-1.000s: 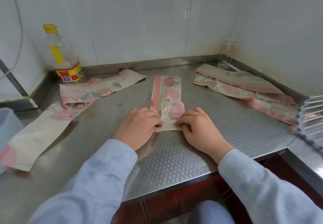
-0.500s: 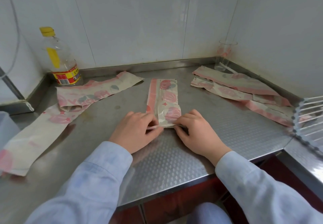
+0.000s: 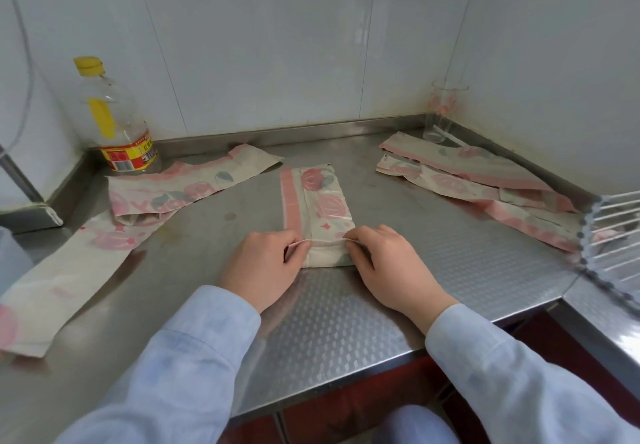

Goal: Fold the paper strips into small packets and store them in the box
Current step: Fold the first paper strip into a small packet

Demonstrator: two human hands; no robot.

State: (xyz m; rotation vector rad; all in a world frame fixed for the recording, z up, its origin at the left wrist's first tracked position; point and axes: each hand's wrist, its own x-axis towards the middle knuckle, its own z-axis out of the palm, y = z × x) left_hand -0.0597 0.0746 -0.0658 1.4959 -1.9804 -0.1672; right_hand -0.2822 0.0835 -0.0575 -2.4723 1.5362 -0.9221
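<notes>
A cream paper strip (image 3: 318,201) with pink roses and a pink band lies lengthwise on the steel counter (image 3: 332,319) in front of me. Its near end is turned over into a short fold (image 3: 327,253). My left hand (image 3: 266,267) pinches the left end of that fold and my right hand (image 3: 384,263) pinches the right end. A long loose strip (image 3: 114,232) lies crumpled at the left. Several more strips (image 3: 481,184) are piled at the right.
A clear bottle (image 3: 114,118) with a yellow cap stands in the back left corner. A glass (image 3: 443,111) stands in the back right corner. A white wire rack (image 3: 613,232) sits at the right edge. A pale container (image 3: 10,256) shows at the far left.
Both hands have lifted the near end of the strip and rolled it away from me, so the fold now sits farther up the strip. The view has tilted slightly.
</notes>
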